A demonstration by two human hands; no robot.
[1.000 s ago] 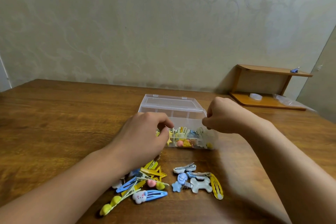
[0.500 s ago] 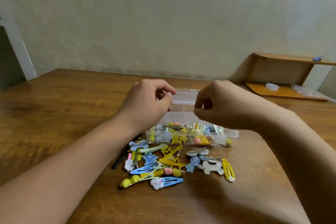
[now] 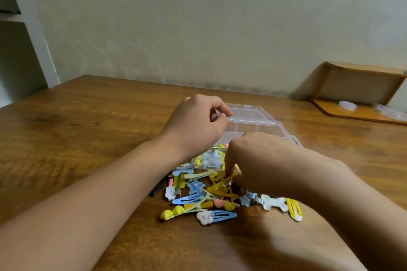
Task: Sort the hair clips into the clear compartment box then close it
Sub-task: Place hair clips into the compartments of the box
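Head view, the only one here: the clear compartment box [image 3: 253,125] sits open on the wooden tabletop [image 3: 88,130], lid flipped back toward the wall, and it's the landmark for everything else. Its near compartments already hold a jumble of yellow, blue and pink clips; the far ones look bare, though the hands cover part of them.

Right in front of the box, on the person's side, is the loose pile of hair clips [image 3: 211,196] — blue snap clips, yellow stars, one with a white bunny [image 3: 206,217], and a white bone-shaped one [image 3: 274,202] off toward the right end of the pile beside a yellow snap clip [image 3: 294,209].

The left hand [image 3: 196,125] hovers over the box's left end with fingers curled in, thumb and forefinger tips close together. Its grip looks closed, but I can't tell if anything tiny is in it — nothing shows.

The right hand [image 3: 262,158] is down at the box's near edge, over the pile, fingers bent downward and pinching a yellow star-shaped clip [image 3: 226,181] with a metal clasp. The grip is tight on it, and the clip looks tilted up off the pile.

Well to the right of the box, against the wall, a small wooden shelf [image 3: 361,92] holds a roll of clear tape [image 3: 347,104].
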